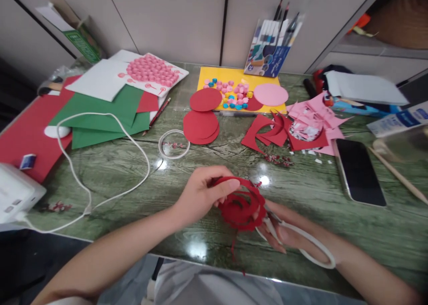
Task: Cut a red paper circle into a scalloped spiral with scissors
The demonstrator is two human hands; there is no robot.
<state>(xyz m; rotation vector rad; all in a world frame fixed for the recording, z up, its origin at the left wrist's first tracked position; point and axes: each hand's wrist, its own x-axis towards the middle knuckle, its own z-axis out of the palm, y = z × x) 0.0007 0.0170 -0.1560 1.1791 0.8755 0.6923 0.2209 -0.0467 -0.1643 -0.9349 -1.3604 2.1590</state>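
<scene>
My left hand (pixel 203 191) pinches the upper left edge of a red paper spiral (pixel 239 213) with a wavy outer edge, thumb on top. The spiral is held above the table near its front edge. From the right, my right hand (pixel 277 233) reaches in with white-handled scissors (pixel 310 240), one big loop lying along the wrist. The scissor blades and some right fingertips are hidden behind the red paper. A thin red strip (pixel 233 247) dangles below the spiral.
Red paper circles (pixel 200 126), red offcuts (pixel 264 133) and pink scraps (pixel 314 117) lie beyond my hands. A phone (pixel 361 171) is at right. A white cable (pixel 147 162) loops at left near green sheets (pixel 100 104). Small rolled pieces (pixel 230 97) sit on yellow paper (pixel 205 77).
</scene>
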